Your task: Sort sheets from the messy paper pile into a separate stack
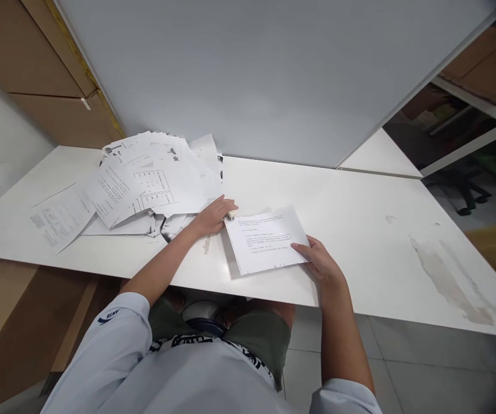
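Observation:
My right hand [320,259] grips the right edge of a few printed paper sheets [269,244], thumb on top and fingers underneath. The sheets lie at a slight tilt just above or on the white table, with lines of text on the top page. At their upper left corner my left hand [217,216] is closed around a small cream-coloured stapler [232,215], which is mostly hidden by the fingers. The stapler's visible end meets the corner of the sheets.
Left of my hands, a loose fanned pile of printed papers [179,178] spreads over the white table [360,230]. A grey panel [231,75] rises behind the table. Cardboard boxes [27,57] stand at the far left. A brownish stain [450,282] marks the table's right side.

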The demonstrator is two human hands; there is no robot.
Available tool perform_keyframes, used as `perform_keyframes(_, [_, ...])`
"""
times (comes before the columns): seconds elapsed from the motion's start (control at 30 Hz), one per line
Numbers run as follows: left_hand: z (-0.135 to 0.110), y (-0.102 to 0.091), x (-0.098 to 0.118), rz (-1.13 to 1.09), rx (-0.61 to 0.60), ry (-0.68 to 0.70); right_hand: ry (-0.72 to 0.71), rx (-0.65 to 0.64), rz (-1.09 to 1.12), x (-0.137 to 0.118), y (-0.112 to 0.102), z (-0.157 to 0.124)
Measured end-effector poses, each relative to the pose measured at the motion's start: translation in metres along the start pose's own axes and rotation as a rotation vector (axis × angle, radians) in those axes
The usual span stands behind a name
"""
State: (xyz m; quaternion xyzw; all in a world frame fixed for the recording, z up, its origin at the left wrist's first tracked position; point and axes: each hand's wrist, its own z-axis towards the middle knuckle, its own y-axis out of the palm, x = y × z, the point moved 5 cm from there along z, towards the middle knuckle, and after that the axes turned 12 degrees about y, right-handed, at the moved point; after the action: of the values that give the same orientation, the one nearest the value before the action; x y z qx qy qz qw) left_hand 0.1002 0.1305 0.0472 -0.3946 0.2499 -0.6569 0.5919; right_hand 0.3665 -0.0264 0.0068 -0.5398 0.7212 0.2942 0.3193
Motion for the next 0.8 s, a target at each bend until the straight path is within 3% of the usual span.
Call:
perform_keyframes(0.6, [-0.004,0.007,0.002,0.079,0.010,0.068,-0.022,-0.011,0.013,0.005,0.002,0.000])
perform_keyframes(0.7, [-0.004,0.003,0.002,0.115,0.005,0.030,-0.050,0.065,0.030,0.004,-0.014,-0.002])
perform_keyframes(0.8, [-0.011,-0.002,0.002,0.168,0.046,-0.045,-0.136,0.272,0.107,-0.005,-0.049,0.004])
